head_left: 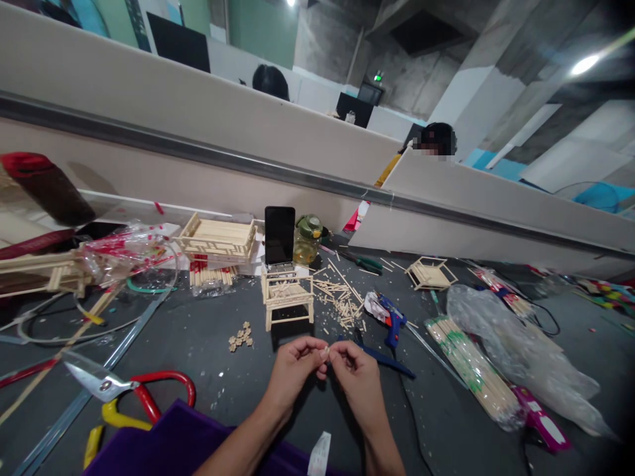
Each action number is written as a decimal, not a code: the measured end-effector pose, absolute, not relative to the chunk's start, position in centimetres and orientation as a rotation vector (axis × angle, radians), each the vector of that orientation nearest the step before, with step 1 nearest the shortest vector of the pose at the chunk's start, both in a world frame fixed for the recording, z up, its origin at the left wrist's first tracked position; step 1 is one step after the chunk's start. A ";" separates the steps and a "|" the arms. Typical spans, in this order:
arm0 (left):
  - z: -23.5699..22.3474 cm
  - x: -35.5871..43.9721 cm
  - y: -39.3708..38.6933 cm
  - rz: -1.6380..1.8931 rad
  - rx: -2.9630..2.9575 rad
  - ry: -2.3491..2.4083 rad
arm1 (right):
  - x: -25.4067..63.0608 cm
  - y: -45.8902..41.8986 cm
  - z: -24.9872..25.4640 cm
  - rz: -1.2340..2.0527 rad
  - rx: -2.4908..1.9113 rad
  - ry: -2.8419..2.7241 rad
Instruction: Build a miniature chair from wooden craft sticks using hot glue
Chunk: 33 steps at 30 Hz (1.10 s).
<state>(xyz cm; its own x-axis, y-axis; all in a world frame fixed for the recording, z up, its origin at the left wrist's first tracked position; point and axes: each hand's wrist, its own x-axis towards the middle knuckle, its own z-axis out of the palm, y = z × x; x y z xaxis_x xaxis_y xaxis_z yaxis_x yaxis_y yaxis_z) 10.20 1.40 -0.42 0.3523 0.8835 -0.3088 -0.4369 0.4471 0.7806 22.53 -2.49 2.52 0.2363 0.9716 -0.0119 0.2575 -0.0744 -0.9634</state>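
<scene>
My left hand (297, 367) and my right hand (356, 373) meet above the dark table, fingertips pinched together on a small pale wooden piece (325, 354). Its exact shape is mostly hidden by the fingers. Just beyond them stands a miniature chair-like frame of thin sticks (289, 301), with loose bits on its seat. A cluster of small wooden pieces (241, 337) lies to the left of my hands. To the right, a blue hot glue gun (394, 324) rests beside blue-handled pliers (384, 358). Cut stick pieces (344, 301) are scattered behind.
Red-and-yellow-handled shears (141, 396) lie at the left. Farther back are a stick-built tray-like model (218, 238), a phone (280, 235) on a stand and a green-lidded bottle (307, 241). Bagged sticks (471, 363) and plastic wrap (526, 357) lie at the right. A partition (198, 158) runs behind.
</scene>
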 end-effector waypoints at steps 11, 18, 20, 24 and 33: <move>-0.9 9.9 1.7 0.797 0.528 0.727 | 22.5 -2.6 2.4 1.054 -1.529 -1.163; -0.8 10.0 1.5 0.793 0.502 0.688 | 22.7 -2.4 1.4 1.231 -1.441 -0.991; -0.6 10.0 1.5 0.811 0.504 0.684 | 22.8 -2.4 1.3 1.222 -1.433 -0.961; -0.5 10.1 1.4 0.860 0.512 0.693 | 23.0 -2.4 1.5 1.057 -1.492 -0.912; -0.5 10.5 1.0 0.964 0.583 0.686 | 22.1 -2.8 2.0 0.943 -1.578 -0.989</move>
